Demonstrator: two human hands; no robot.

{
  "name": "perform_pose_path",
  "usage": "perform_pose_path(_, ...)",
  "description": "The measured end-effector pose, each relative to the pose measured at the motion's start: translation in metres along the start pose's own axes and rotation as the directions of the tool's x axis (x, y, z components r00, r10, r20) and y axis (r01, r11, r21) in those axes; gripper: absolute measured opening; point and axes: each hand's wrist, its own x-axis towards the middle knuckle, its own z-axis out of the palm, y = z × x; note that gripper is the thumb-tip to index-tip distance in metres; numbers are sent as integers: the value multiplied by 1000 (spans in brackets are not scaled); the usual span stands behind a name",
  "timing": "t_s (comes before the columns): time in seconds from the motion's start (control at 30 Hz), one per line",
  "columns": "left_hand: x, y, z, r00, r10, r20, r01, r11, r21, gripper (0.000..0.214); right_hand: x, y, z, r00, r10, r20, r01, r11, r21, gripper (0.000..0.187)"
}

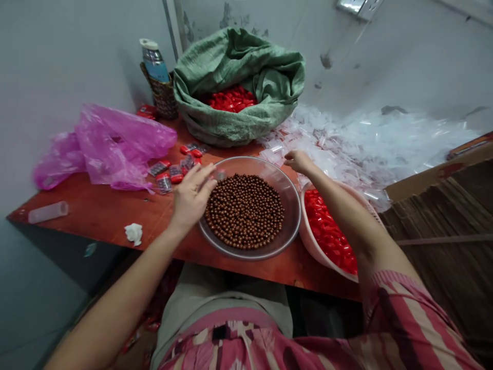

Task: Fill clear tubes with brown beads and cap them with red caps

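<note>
My left hand (192,198) is over the left rim of a clear basin (295,221) full of small shiny brown balls (246,210). Its fingers and thumb curve around what looks like a small clear plastic container (221,175), blurred at the fingertips. Farther right, my right hand (300,162) has its fingers pinched together at the near edge of a heap of clear plastic containers (339,139); what they hold is hidden. Under my right forearm stands a pink basket (308,234) of red plastic caps (327,226).
A green sack (231,126) with red pieces stands behind the basin. Several filled, red-capped containers (164,182) lie left, near a pink plastic bag (115,144). A thermos (155,64) stands at the back, a clear tube (48,211) and crumpled tissue (133,234) along the front, cardboard (442,221) at right.
</note>
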Motion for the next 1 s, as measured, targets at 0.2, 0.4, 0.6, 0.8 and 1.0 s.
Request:
perform_pose_path(0.2,-18,2,10,994,23,107,-36,991,130,29,36,-9,22,978,-181,99,195,969,-149,58)
perform_pose_path(0.4,-16,2,12,994,32,108,-51,983,179,27,53,-13,29,943,-274,192,310,930,-199,45)
perform_pose_path(0.6,-18,4,12,996,4,90,-17,989,147,24,29,-12,9,969,-242,44,246,953,-179,49)
perform_pose_path(0.8,-18,3,15,1000,15,8,-15,997,71,23,-48,-60,3,724,-681,-106,681,731,-43,36)
perform_pose_path(1.0,-17,-1,16,999,38,23,-39,997,68,21,-102,-134,47,590,-758,278,799,499,-335,26)
